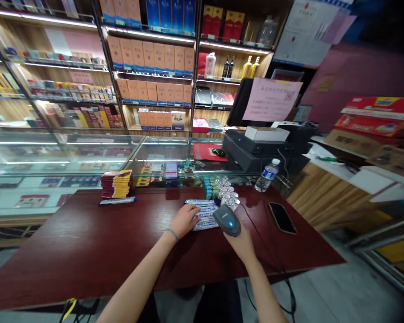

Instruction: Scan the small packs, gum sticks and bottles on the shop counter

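I log: right hand (241, 242) grips scanner (226, 219) over blue-white packs (205, 211); left hand (185, 220) lies flat, steadying them. Yellow stack (116, 184) sits untouched, seemingly unscanned.

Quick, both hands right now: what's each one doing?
Left hand: open, fingers resting on the blue-and-white packs.
Right hand: closed around the barcode scanner.

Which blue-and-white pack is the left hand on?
The blue-and-white flat pack nearest the dark grey handheld scanner, under the left hand; the lone pack lies apart.
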Demonstrator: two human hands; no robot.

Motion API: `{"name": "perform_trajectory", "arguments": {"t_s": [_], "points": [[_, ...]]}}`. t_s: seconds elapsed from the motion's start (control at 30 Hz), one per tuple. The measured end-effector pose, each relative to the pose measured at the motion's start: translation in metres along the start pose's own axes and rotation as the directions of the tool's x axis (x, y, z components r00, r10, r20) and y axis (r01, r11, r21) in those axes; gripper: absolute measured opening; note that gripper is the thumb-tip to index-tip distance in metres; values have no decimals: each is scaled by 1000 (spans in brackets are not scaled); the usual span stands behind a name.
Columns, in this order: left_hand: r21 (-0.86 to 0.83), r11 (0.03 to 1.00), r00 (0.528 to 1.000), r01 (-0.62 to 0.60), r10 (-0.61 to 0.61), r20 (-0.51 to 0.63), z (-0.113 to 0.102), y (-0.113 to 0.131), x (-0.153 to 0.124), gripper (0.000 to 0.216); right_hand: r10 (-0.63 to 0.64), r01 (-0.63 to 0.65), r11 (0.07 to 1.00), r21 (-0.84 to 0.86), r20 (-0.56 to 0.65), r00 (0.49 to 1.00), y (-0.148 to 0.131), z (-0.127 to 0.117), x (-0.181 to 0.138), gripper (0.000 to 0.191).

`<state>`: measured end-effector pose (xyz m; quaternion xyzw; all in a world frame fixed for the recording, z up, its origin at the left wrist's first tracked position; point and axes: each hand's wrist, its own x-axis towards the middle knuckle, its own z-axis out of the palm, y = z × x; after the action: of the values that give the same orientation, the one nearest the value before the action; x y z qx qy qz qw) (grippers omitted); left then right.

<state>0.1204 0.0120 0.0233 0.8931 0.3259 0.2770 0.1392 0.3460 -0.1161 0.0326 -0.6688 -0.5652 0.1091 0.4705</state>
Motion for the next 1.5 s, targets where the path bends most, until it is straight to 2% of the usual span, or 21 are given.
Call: {"name": "perform_trajectory", "arguments": {"t_s": [0.2, 0.3, 0.43, 0.53, 0.6, 0.63, 0.7, 0.8, 0.87, 0.93, 1.03, 1.13, 1.2, 1.3, 1.4, 1.5], "points": [[123, 992, 990, 16, -33, 139, 11, 12, 12, 36, 10, -10, 999, 44, 0, 1000, 4, -7, 1, 48], [134, 991, 985, 23, -45, 167, 14, 13, 14, 32, 21, -21, 999, 36, 1, 1000, 3, -6, 1, 49], [18, 999, 993, 41, -43, 106, 14, 12, 12, 27, 40, -40, 999, 6, 8, 999, 0, -6, 0, 50], [-216, 969, 990, 123, -133, -35, 6, 4, 8, 26, 41, -41, 999, 7, 7, 999, -3, -5, 0, 46], [-438, 875, 951, 207, -285, -119, -3, -6, 2, 27, 48, -48, 999, 17, 2, 999, -6, -3, 0, 46], [-560, 792, 919, 244, -373, -128, -8, -12, -2, 30, 55, -55, 998, 20, -2, 998, -7, -1, 0, 47], [-780, 559, 846, 280, -528, -75, -18, -25, -13, 38, 70, -70, 997, 18, -7, 998, -12, 5, 1, 51], [-951, 212, 769, 225, -638, 40, -32, -43, -33, 47, 68, -69, 997, 36, 21, 997, -20, 18, 2, 54], [-978, 101, 725, 185, -685, 67, -40, -52, -45, 50, 54, -59, 995, 75, 68, 996, -28, 28, 2, 51], [-984, 65, 678, 167, -732, 67, -44, -59, -54, 53, 35, -46, 993, 108, 109, 993, -37, 37, 2, 46], [-990, 62, 637, 126, -770, 33, -45, -64, -60, 54, -21, 2, 991, 135, 146, 989, -51, 49, 1, 42], [-984, 117, 638, 134, -770, -5, -42, -67, -61, 51, -80, 57, 990, 129, 174, 982, -62, 57, -1, 41], [-957, 212, 629, 201, -776, -40, -40, -68, -62, 47, -96, 73, 990, 117, 201, 975, -65, 61, -3, 43], [-855, 423, 604, 301, -778, -172, -42, -70, -66, 41, -127, 96, 987, 131, 246, 961, -64, 64, -5, 50], [-708, 616, 647, 346, -703, -296, -48, -72, -71, 38, -159, 122, 982, 146, 275, 948, -60, 65, -6, 53], [-600, 707, 680, 374, -649, -341, -52, -74, -74, 34, -169, 145, 984, 99, 305, 937, -58, 66, -6, 46]]}}
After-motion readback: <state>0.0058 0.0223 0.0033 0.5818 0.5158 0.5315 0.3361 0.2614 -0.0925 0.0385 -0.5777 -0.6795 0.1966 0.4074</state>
